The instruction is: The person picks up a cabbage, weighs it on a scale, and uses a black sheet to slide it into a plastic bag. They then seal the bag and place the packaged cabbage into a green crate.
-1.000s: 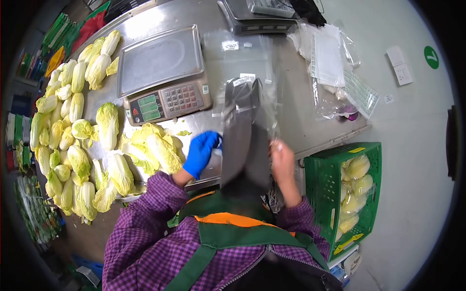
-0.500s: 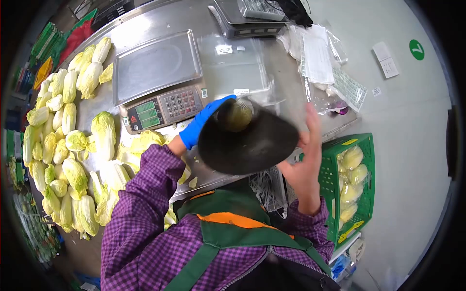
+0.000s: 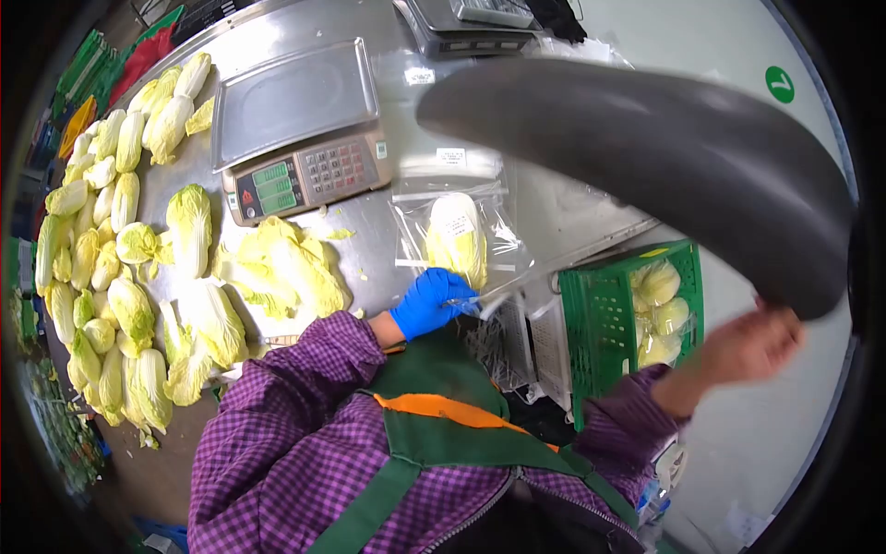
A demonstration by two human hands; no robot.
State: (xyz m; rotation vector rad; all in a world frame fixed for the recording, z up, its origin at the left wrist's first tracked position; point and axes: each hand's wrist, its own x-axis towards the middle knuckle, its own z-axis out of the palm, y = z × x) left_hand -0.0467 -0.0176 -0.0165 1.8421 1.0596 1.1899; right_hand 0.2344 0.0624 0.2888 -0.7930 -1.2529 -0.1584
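A napa cabbage (image 3: 456,242) lies inside a clear plastic bag (image 3: 506,222) with a white label, on the metal table near its front edge. My left hand (image 3: 428,305), in a blue glove, pinches the near end of that bag below the cabbage. Raised out to the right, my right hand (image 3: 752,347) is bare and closed on the lower end of a dark, curved plastic sheet (image 3: 646,152). The sheet is blurred and stretches over the table's right side, hiding part of it.
A weighing scale (image 3: 305,175) stands behind the loose leaves (image 3: 295,268). Many cabbages (image 3: 129,300) are heaped at left. A green crate (image 3: 586,323) with bagged cabbages stands at right, beside a white basket (image 3: 549,346). Another scale (image 3: 466,42) is at the back.
The dark sheet, which was around the cabbage, has come off and swung up to the right with my right hand. The bagged cabbage now lies on the table; my left hand has moved down.
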